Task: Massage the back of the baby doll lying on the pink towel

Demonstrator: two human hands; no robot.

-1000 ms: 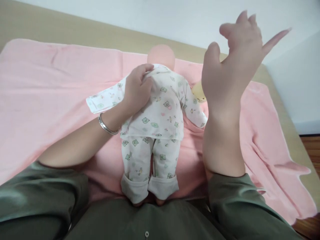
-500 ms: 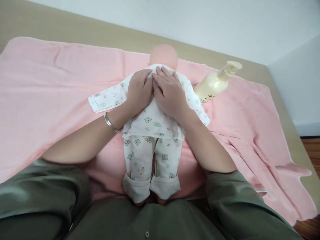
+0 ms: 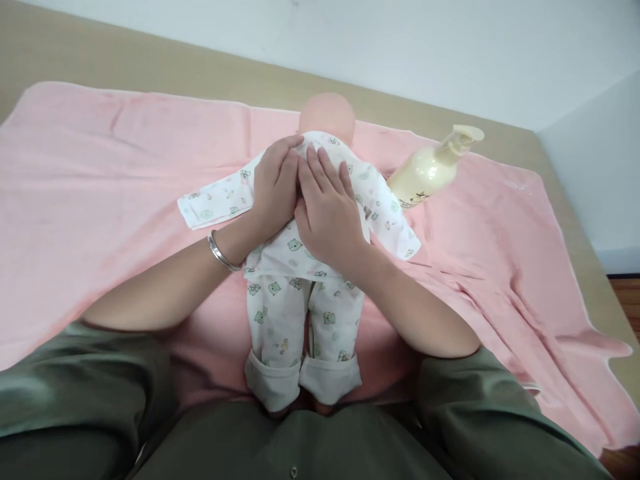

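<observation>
A doll [image 3: 327, 117] lies face down, its bald head away from me. It wears a white printed top [image 3: 320, 263] and matching trousers [image 3: 280, 320] with turned-up cuffs. My left hand [image 3: 275, 187], below a silver bangle [image 3: 220, 250], lies on the left of the doll's upper back. Flat on the middle of the back, my right hand [image 3: 330, 207] has its fingers spread a little. Its fingertips touch or nearly touch the left hand. Neither hand holds anything.
A pink blanket [image 3: 125, 153] lies under the doll, on a light wooden table [image 3: 200, 63]. To the right of the doll's shoulder, a cream pump bottle [image 3: 425, 175] leans over. A white wall rises behind the table.
My right hand has slid slightly down and to the left over the doll's back, uncovering more of the top's right side. My left hand has stayed nearly in place.
</observation>
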